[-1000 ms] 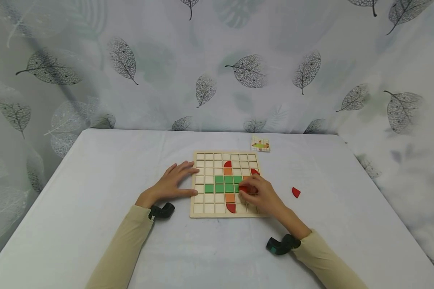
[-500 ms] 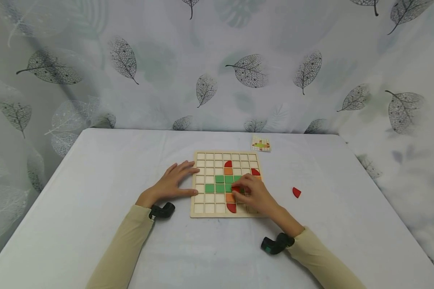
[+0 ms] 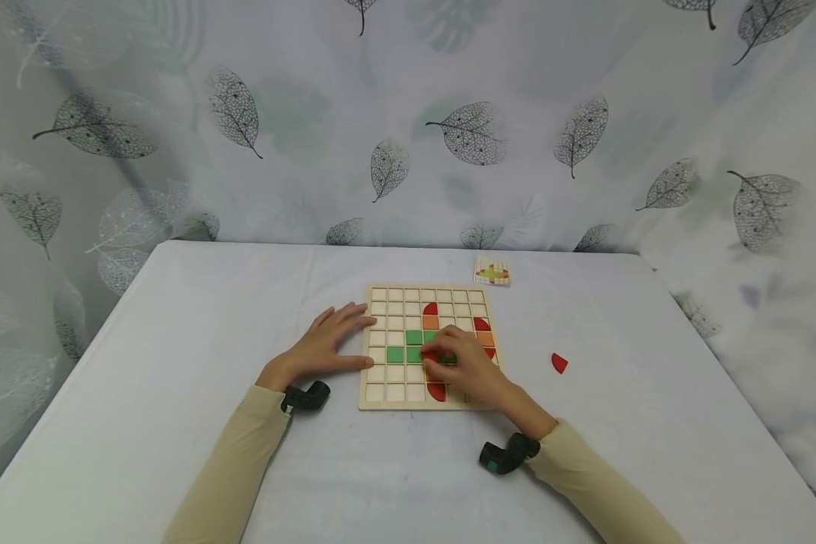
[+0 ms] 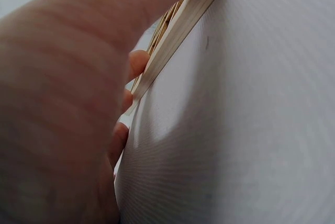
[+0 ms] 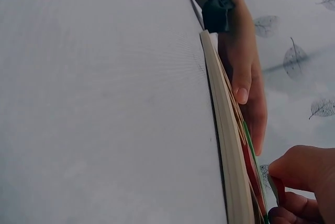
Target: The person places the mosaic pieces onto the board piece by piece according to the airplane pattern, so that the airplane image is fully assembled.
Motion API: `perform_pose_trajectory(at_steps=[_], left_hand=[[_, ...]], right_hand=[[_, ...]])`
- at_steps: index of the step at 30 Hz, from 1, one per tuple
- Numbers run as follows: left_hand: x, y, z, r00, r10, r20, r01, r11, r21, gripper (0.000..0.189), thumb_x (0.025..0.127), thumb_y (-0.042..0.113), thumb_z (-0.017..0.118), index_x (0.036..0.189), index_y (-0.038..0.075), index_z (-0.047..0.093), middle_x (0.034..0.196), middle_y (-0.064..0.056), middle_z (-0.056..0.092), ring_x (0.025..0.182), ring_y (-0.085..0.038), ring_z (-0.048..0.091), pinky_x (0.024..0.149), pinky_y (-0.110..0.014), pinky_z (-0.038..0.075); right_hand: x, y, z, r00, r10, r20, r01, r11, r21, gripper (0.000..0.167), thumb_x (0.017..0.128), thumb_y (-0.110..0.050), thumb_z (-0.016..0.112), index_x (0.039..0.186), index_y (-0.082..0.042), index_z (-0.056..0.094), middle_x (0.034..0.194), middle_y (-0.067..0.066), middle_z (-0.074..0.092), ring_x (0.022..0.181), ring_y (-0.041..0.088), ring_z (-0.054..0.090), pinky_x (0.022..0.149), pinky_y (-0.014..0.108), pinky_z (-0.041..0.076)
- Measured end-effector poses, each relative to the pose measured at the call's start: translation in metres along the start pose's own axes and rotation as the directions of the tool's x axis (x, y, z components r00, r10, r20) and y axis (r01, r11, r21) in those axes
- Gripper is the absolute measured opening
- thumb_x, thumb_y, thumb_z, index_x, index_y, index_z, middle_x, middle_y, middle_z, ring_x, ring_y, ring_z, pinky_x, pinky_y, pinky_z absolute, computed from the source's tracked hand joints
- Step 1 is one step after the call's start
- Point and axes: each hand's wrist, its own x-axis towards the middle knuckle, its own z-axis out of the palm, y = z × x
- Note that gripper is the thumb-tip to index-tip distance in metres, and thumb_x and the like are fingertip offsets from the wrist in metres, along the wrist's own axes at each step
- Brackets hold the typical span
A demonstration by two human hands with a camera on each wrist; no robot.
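A square wooden grid board point(image 3: 383, 394) lies on the white table, with green squares point(image 3: 395, 354), orange squares point(image 3: 485, 339) and red quarter-round pieces point(image 3: 437, 391) set in its cells. My left hand point(image 3: 319, 347) rests along the board's left edge, fingers and thumb spread. In the left wrist view its fingertips touch the wooden rim point(image 4: 175, 38). My right hand point(image 3: 465, 365) is over the middle of the board and pinches a red piece point(image 5: 277, 190) between thumb and fingers. The cells under this hand are partly hidden.
One loose red piece point(image 3: 559, 363) lies on the table to the right of the board. A small pattern card point(image 3: 493, 271) lies behind the board's far right corner. A leaf-printed cloth point(image 3: 313, 151) hangs behind the table.
My right hand has moved left across the board with the red piece, uncovering an orange square and a red piece at the right side. My left hand has stayed in place.
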Motion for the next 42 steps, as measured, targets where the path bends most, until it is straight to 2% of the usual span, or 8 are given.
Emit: perform_pose_trajectory(at_steps=[11,18,27,33,38,42], left_hand=[[0.001,-0.001,0.001,1.000,-0.004,0.001,0.004,1.000,0.007,0.071,0.083,0.045,0.074,0.144,0.020,0.048,0.158,-0.006,0.028,0.149,-0.026,0.015,0.121,-0.046,0.001],[0.000,-0.002,0.001,1.000,-0.001,-0.003,0.001,1.000,0.009,0.071,0.083,0.044,0.074,0.144,0.019,0.048,0.158,-0.007,0.029,0.149,-0.027,0.015,0.121,-0.046,0.001],[0.001,-0.003,0.002,1.000,0.012,-0.010,-0.012,1.000,0.005,0.070,0.083,0.045,0.074,0.143,0.018,0.049,0.158,-0.008,0.029,0.149,-0.029,0.016,0.121,-0.048,0.002],[0.001,-0.004,0.003,1.000,0.021,-0.016,-0.021,1.000,0.010,0.070,0.084,0.045,0.074,0.143,0.017,0.049,0.157,-0.008,0.030,0.149,-0.030,0.016,0.120,-0.050,0.003],[0.001,-0.005,0.002,1.000,0.019,-0.014,-0.019,1.000,0.014,0.070,0.084,0.045,0.074,0.143,0.017,0.048,0.158,-0.008,0.029,0.149,-0.029,0.016,0.120,-0.049,0.002],[0.002,-0.004,0.002,1.000,0.014,-0.005,-0.014,1.000,0.021,0.070,0.084,0.045,0.074,0.144,0.019,0.048,0.158,-0.007,0.029,0.149,-0.028,0.015,0.121,-0.048,0.002]], right_hand=[[0.008,-0.002,0.009,0.999,-0.031,-0.037,0.031,1.000,0.000,0.014,0.084,-0.003,0.074,0.098,-0.003,0.071,0.093,0.006,0.059,0.070,0.014,0.053,0.060,0.022,0.047],[0.015,-0.001,0.015,0.999,0.034,-0.030,-0.034,0.999,-0.002,0.012,0.086,-0.006,0.074,0.097,-0.006,0.072,0.093,0.003,0.058,0.072,0.010,0.052,0.061,0.020,0.048],[0.025,-0.002,0.023,0.997,0.036,-0.064,-0.036,0.999,0.001,0.014,0.086,-0.006,0.074,0.099,-0.005,0.071,0.090,0.005,0.059,0.070,0.014,0.051,0.060,0.021,0.046],[0.034,-0.006,0.027,0.991,0.114,-0.067,-0.115,0.993,-0.022,0.014,0.087,-0.011,0.074,0.101,-0.007,0.071,0.090,0.006,0.061,0.065,0.011,0.048,0.057,0.022,0.042],[0.039,-0.010,0.028,0.988,0.150,-0.048,-0.152,0.987,-0.057,0.011,0.088,-0.014,0.073,0.097,-0.006,0.071,0.091,0.006,0.060,0.066,0.011,0.046,0.059,0.022,0.042],[0.039,-0.010,0.025,0.989,0.150,-0.006,-0.150,0.987,-0.055,0.012,0.087,-0.012,0.072,0.096,-0.004,0.072,0.093,0.008,0.061,0.066,0.011,0.046,0.059,0.022,0.043]])
